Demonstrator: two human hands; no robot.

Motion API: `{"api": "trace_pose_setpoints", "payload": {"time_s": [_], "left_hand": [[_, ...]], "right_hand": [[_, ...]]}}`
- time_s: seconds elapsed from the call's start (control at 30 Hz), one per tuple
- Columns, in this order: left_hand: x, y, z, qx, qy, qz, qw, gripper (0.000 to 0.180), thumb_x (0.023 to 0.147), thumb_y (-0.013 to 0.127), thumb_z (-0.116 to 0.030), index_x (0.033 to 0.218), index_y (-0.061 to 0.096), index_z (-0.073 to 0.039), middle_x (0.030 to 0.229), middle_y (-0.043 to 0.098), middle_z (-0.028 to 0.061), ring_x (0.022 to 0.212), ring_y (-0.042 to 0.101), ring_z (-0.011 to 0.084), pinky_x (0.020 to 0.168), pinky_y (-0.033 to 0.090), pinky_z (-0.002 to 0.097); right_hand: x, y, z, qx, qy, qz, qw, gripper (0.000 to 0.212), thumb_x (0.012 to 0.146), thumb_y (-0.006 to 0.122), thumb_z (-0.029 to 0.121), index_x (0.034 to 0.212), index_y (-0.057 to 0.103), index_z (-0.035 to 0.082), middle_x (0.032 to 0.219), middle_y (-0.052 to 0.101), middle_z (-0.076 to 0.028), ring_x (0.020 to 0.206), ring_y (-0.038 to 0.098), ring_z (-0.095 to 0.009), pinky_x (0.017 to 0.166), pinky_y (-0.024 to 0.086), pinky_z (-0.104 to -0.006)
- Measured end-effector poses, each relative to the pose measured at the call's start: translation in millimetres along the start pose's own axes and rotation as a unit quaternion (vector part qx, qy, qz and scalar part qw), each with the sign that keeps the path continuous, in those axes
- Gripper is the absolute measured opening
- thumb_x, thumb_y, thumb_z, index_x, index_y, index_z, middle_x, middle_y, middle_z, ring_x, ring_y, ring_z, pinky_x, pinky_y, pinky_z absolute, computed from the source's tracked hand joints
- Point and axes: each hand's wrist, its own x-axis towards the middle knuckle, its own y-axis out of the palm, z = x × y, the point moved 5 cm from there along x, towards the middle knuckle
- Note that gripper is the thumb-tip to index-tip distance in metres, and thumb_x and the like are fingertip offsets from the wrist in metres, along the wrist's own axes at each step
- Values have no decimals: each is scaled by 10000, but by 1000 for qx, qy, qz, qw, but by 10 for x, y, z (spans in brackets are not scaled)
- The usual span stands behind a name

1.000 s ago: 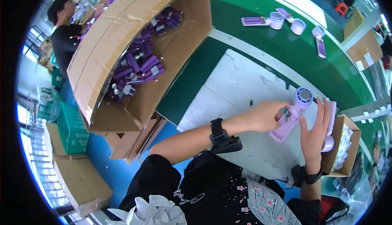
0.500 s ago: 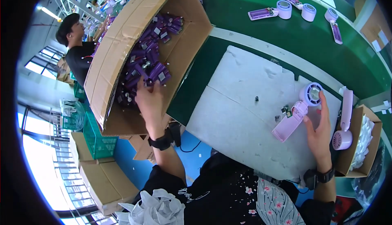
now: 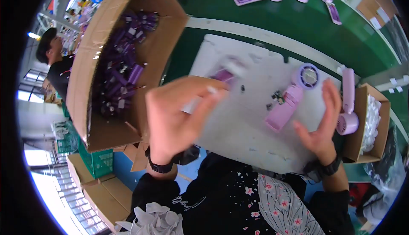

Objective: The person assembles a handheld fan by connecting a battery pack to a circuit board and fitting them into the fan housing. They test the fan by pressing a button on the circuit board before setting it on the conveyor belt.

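Beyond the left edge of the surface (image 3: 315, 34), a green basket (image 3: 100, 164) and cardboard boxes (image 3: 113, 196) stand near a patch of blue floor (image 3: 123, 175); farther off is a co-worker (image 3: 61, 71) (dark top, turned side-on). By the right edge, a small carton (image 3: 355, 147) holds white pieces (image 3: 371, 122), clear plastic (image 3: 385, 171) nearby.

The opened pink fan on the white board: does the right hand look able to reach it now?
Probably yes: the right hand is open and empty beside the opened pink fan, and nothing visible blocks the way.
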Motion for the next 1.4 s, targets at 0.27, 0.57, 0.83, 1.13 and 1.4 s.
{"api": "trace_pose_setpoints", "payload": {"time_s": [0.27,0.57,0.83,1.13,1.4], "left_hand": [[252,1068,-304,-293,28,235,926,208,799,767,-46,983,677,-13,844,690,102,736,673,239,667,513,296],[258,1603,283,-99,55,332,937,443,729,817,-93,1092,566,-50,926,633,83,823,623,210,718,491,316],[270,1522,436,-182,-83,406,892,302,745,787,-32,983,602,-42,995,605,74,933,594,152,776,495,302],[145,1590,466,-390,-148,377,827,286,768,759,54,1022,646,-17,1106,581,50,1009,571,128,839,509,277],[126,1600,354,-379,-247,408,793,287,765,772,53,1005,633,-22,1003,618,8,884,596,78,778,518,234]], "right_hand": [[-80,70,19,119,10,-10,993,350,721,779,43,1032,624,2,982,648,-171,880,648,-320,739,520,-375],[-38,229,-203,87,186,7,979,302,686,789,-20,895,574,17,883,599,-101,745,610,-243,653,494,-296],[21,193,-175,96,191,44,976,340,619,769,-60,872,564,39,905,577,-102,774,604,-252,674,490,-303],[69,123,-88,92,185,49,977,334,591,769,-43,855,583,40,894,586,-96,758,604,-274,665,513,-340],[91,110,49,64,5,56,996,349,544,779,67,841,596,71,940,672,-80,840,622,-275,696,488,-362]]}}
